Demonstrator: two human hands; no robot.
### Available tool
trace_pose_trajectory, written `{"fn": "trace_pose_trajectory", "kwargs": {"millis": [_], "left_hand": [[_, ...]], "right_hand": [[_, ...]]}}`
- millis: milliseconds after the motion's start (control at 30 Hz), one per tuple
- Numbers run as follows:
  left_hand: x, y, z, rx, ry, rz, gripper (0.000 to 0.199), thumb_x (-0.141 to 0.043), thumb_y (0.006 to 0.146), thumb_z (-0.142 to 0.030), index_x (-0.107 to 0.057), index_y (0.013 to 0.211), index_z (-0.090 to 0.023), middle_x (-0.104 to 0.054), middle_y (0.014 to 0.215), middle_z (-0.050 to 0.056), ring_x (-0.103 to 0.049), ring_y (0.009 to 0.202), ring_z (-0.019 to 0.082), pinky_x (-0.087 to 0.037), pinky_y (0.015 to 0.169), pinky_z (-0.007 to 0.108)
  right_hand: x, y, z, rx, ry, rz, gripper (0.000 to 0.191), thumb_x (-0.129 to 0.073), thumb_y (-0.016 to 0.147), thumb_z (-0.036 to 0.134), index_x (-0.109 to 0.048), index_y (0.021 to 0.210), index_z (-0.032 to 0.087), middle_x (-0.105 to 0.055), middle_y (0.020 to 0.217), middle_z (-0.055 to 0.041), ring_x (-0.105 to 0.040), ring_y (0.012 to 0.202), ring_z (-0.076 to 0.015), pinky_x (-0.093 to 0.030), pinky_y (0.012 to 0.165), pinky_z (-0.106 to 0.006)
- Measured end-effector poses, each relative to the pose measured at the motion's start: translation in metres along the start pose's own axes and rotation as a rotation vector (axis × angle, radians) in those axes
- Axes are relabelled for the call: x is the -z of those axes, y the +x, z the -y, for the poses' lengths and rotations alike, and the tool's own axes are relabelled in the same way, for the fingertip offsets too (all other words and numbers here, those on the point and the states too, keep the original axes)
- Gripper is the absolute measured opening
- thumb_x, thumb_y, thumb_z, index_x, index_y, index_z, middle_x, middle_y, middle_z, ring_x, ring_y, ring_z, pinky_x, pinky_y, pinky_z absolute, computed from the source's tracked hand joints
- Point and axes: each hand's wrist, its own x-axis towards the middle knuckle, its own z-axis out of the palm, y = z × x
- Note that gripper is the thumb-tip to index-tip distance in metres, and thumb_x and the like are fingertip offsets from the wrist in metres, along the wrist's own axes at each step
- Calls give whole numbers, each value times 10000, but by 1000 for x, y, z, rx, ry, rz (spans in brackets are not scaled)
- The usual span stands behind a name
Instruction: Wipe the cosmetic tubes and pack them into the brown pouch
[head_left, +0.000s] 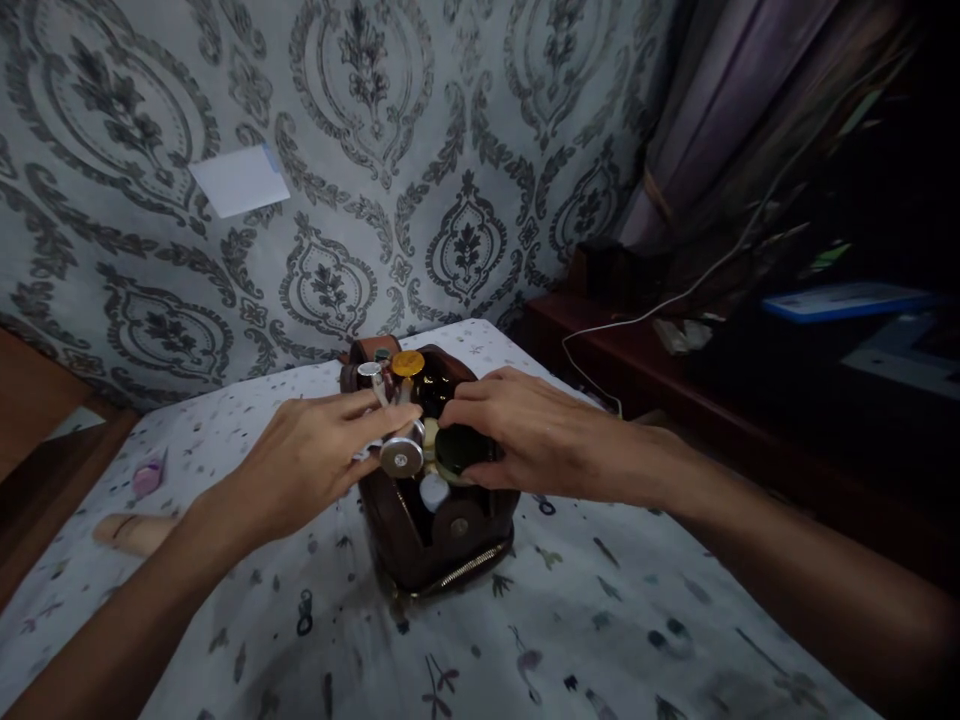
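Observation:
A dark brown bag [405,545] with a gold zip stands open on the bed, filled with small bottles and containers. Over its left side, my left hand [315,455] has its fingers closed around a silver-capped container [402,457]. My right hand [502,430] reaches in from the right and grips a round, dark-lidded container [461,450]. Between and behind the hands are a gold-orange lid [409,363] and a smaller silver cap [369,369]. A whitish cap [434,491] shows near the bag's front. The lower parts of these containers are hidden inside the bag.
On the patterned bedsheet [570,620], a pinkish-purple item [148,474] and a beige cylinder [135,534] lie at left. Damask wallpaper [405,220] rises behind. A white cable [682,295] trails across a dark red surface [570,320] at right.

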Motion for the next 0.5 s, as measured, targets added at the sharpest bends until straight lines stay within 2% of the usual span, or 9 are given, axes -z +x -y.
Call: {"fn": "trace_pose_trajectory", "kwargs": {"millis": [133,333,500], "left_hand": [[8,10,-13,-31,136,144,472,-490,890,-90,-585,1310,-283,-701,1045,45,-694,852,217,-467,610,274],[24,27,-34,-104,280,422,649,-565,705,7,-546,1331,-164,-699,1079,91,-694,931,267,-461,594,298],[31,32,-35,-133,313,500,678,-582,671,-5,-541,1329,-160,-707,1115,94,-701,865,259,-444,586,319]], "right_hand": [[0,0,4,-9,-28,8,162,-738,840,236,-651,971,198,-654,985,-52,-608,930,-249,-401,870,-386],[-2,0,5,-8,-53,5,199,-748,843,236,-660,1008,169,-639,964,-52,-603,885,-229,-379,867,-379],[-3,-1,4,27,-68,3,191,-727,861,230,-649,1020,161,-629,961,-53,-592,898,-230,-361,861,-376]]}}
